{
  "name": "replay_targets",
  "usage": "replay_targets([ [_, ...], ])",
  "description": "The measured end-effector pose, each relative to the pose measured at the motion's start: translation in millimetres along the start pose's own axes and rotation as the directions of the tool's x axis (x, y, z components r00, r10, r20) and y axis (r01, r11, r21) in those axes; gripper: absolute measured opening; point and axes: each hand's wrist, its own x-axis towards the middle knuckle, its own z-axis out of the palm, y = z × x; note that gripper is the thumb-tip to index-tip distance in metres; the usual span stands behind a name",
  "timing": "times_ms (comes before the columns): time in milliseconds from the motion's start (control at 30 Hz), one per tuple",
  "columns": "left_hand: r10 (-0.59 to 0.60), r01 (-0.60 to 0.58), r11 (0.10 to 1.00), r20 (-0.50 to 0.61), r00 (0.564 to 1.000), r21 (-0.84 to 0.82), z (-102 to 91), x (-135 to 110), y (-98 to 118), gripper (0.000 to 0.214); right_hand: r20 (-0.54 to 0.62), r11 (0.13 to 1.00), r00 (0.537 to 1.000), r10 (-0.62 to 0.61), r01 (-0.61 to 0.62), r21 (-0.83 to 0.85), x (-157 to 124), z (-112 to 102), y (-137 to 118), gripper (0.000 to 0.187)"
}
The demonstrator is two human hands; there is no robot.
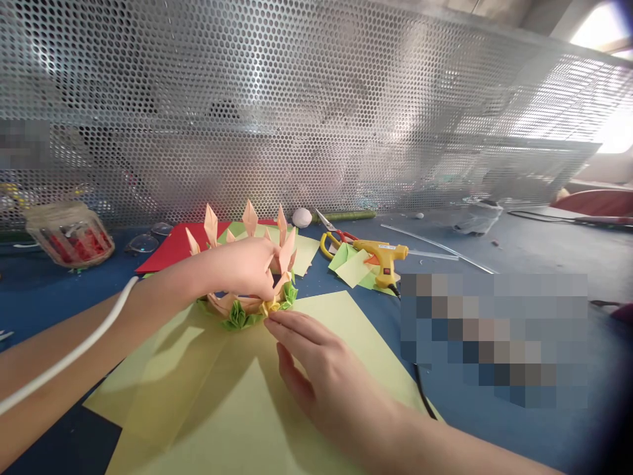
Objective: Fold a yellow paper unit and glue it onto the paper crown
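A round paper crown [228,305] stands on pale yellow-green paper sheets [237,409]. Peach folded spikes [250,218] rise from it, and green paper leaves [240,315] ring its outside. My left hand [247,267] reaches over the crown with curled fingers gripping its right side from within; the fingertips are partly hidden. At the front right of the ring is a small yellow paper flower [270,307]. My right hand [326,363] presses extended fingertips against this flower from outside, its thumb held apart below.
Behind the crown lie red paper [165,247], scissors [332,231] and a white ball [301,217]. To the right are a yellow glue gun [383,257] and clear glue sticks [440,244]. A glass jar [72,234] and glasses [143,243] lie left; a perforated metal screen [297,112] runs behind.
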Motion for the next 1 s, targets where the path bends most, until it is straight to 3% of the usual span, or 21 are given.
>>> replay_targets([
  [1000,0.031,-0.033,0.996,-0.024,0.999,-0.089,-2.4,-0.6,-3.2,0.028,0.032,1.000,0.999,-0.020,0.019,0.020,-1.3,0.6,-1.8,0.040],
])
